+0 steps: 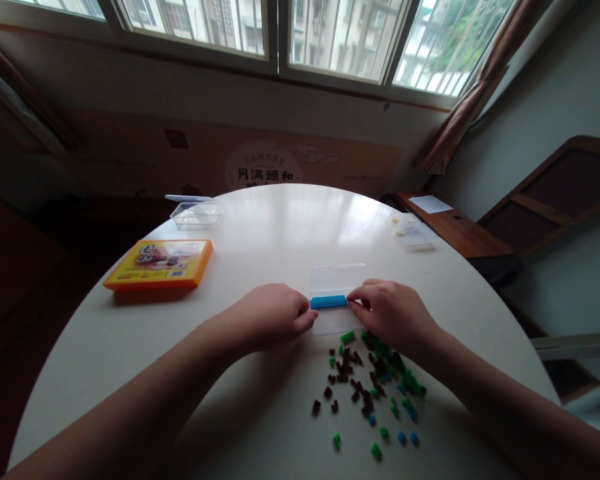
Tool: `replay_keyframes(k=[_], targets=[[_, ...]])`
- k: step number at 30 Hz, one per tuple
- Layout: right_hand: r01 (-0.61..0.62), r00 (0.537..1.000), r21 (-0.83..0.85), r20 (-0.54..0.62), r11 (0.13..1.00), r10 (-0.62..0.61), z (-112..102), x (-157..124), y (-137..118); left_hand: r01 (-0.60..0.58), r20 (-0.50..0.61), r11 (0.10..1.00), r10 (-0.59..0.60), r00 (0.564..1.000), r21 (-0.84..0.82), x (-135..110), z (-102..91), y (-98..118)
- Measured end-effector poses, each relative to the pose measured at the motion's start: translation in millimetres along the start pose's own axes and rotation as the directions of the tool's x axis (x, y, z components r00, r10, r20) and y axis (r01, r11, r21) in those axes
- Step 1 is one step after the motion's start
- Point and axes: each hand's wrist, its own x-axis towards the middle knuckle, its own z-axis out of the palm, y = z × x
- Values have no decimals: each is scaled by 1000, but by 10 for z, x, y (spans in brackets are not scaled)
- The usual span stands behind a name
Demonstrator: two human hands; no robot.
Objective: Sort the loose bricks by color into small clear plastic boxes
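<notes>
A narrow blue brick strip (pixel 329 301) is held level just above a clear plastic tray (pixel 336 277) on the white round table (pixel 280 227). My left hand (pixel 270 317) pinches the strip's left end, fingers closed. My right hand (pixel 387 312) pinches its right end, fingers closed too. A scatter of several small green, brown and blue bricks (pixel 373 387) lies on the table just in front of and under my right wrist.
An orange box (pixel 160 263) lies at the left of the table. A clear container with a lid (pixel 195 210) stands behind it. Another clear box (pixel 414 233) sits at the right rim. A wooden desk with a paper (pixel 447 223) is beyond the table.
</notes>
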Motion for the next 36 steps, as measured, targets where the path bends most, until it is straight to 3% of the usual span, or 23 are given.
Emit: replay_keyframes(k=[36], targets=[[34,999,26,-24,999,-34,5,-14,38,-12,-19,1000,13,1000,13,31,30,-36]])
